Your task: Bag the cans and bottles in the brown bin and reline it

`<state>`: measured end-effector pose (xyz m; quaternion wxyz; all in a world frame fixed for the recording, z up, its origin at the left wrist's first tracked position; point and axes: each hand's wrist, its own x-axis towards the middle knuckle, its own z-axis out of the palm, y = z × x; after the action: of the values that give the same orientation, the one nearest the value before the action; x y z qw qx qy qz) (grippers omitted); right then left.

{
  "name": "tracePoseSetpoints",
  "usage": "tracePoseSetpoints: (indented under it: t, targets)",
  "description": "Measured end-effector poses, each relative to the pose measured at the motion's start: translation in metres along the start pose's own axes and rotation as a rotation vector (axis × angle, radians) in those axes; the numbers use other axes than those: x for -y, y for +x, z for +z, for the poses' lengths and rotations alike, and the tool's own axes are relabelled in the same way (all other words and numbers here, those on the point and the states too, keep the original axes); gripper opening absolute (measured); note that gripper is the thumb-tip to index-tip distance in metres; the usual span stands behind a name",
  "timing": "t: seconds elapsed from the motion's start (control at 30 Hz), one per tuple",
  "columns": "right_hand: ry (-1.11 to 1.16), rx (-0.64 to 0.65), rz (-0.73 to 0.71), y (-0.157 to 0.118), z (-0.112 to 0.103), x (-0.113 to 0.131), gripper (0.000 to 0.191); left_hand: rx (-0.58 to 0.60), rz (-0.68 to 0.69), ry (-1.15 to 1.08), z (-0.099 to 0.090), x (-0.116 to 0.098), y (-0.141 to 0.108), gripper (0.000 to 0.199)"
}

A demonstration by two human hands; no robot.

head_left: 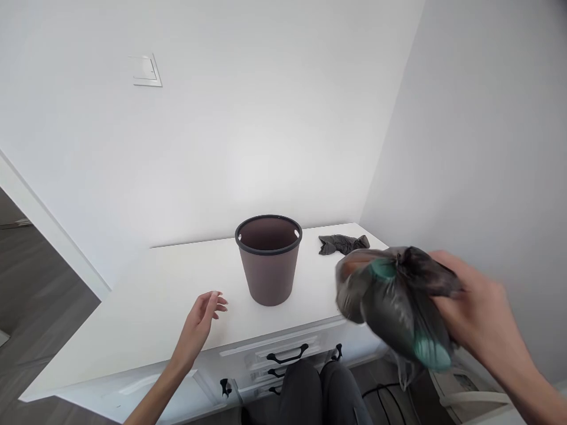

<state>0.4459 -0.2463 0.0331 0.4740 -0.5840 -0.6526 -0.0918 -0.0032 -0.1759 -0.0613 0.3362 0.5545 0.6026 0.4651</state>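
Right hand (473,307) clamps the knotted bag (390,301) by its neck, carrying seemingly the step in hand; left of that grip stands the bin (270,274); left hand (199,323) is bare, fingers apart; next calls for a firm neck hold

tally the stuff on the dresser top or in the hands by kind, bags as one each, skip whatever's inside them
bin: 1, on the dresser top
filled bag: 1, in the right hand
crumpled bag: 1, on the dresser top
total: 3
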Motion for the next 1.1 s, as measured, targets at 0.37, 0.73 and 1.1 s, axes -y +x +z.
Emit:
tracePoseSetpoints:
  t: [0.37, 0.73, 1.1]
  targets:
    - [-0.349, 0.063, -0.041, 0.034, 0.119, -0.184, 0.044, 0.048, 0.046, 0.289, -0.003, 0.061, 0.029, 0.055]
    - [-0.456, 0.100, 0.007, 0.002, 0.180, -0.165, 0.040, 0.028, 0.014, 0.284, 0.000, 0.059, 0.033, 0.055]
    - [-0.110, 0.284, -0.074, -0.022, 0.290, -0.092, 0.035, 0.014, -0.018, 0.306, 0.003, 0.069, 0.037, 0.051]
